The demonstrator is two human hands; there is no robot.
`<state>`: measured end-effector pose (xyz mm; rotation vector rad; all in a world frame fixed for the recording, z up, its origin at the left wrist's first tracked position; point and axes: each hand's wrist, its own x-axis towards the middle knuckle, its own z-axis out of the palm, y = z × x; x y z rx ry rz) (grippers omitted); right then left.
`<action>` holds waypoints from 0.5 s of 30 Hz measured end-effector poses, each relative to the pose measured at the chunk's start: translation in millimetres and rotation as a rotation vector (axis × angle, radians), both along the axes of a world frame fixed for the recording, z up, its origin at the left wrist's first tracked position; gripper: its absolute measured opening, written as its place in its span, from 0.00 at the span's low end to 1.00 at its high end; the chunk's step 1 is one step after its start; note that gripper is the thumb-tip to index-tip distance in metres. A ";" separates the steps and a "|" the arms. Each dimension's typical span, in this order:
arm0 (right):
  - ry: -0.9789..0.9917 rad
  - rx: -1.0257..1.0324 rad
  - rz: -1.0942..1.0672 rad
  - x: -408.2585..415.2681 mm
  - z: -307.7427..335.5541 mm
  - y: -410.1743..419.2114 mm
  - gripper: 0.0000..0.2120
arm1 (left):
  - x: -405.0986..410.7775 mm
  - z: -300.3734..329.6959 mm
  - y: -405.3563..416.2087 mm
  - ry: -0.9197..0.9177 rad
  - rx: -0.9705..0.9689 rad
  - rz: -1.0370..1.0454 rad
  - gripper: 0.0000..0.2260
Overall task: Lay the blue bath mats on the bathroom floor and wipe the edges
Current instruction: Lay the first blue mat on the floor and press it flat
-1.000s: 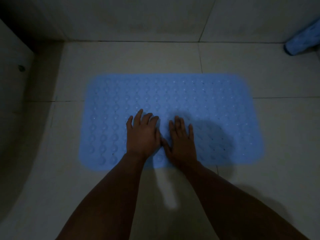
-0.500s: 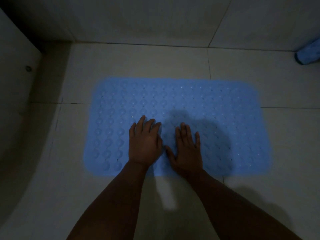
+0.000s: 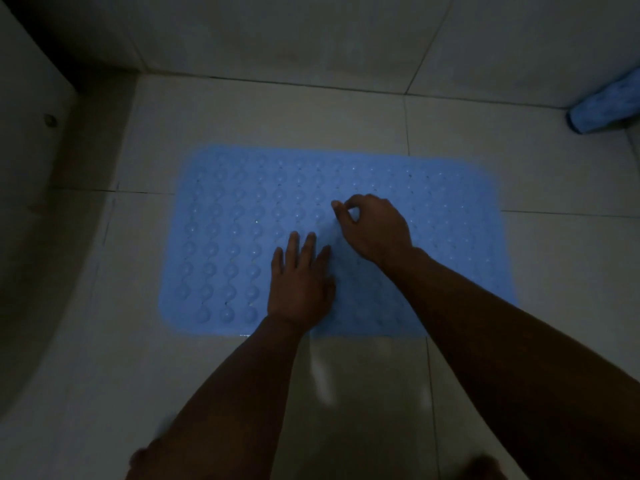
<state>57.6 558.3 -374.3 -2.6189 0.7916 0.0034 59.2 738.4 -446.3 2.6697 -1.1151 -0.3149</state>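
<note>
Head view is showing the blue mat (image 3: 381,174) lying flat on the floor (image 3: 554,341). I am pressing it with my flat left hand (image 3: 299,282), fingers straight, while my right hand (image 3: 372,225), fingers curled, is pinching the mat's surface; I should pull gently.

The bathroom is sitting in very dim, bluish-grey light, with the blue bath mat (image 3: 346,237) standing out as the brightest patch while the upper left corner and the curved tub wall (image 3: 41,237) are sinking into near black. A pale streak of glare is showing on the floor tile (image 3: 322,375) between the forearms, and a soft shadow is spreading over the mat under the right hand (image 3: 375,226), whose fingertips are blurring slightly. The wide lens is bowing the grout lines toward the edges, and the picture is looking grainy and soft throughout.
</note>
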 end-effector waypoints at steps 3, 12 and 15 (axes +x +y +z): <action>-0.109 -0.003 0.000 -1.5 -8.2 -4.3 0.22 | -10.8 -14.2 -0.8 -0.039 0.002 -0.047 0.29; -0.297 0.016 0.058 -11.9 -50.0 -15.0 0.17 | -17.9 -22.8 -4.5 -0.109 0.004 -0.043 0.37; -0.361 0.000 0.086 -11.0 -61.2 -20.3 0.18 | -17.3 -22.1 -5.0 -0.089 0.038 -0.043 0.39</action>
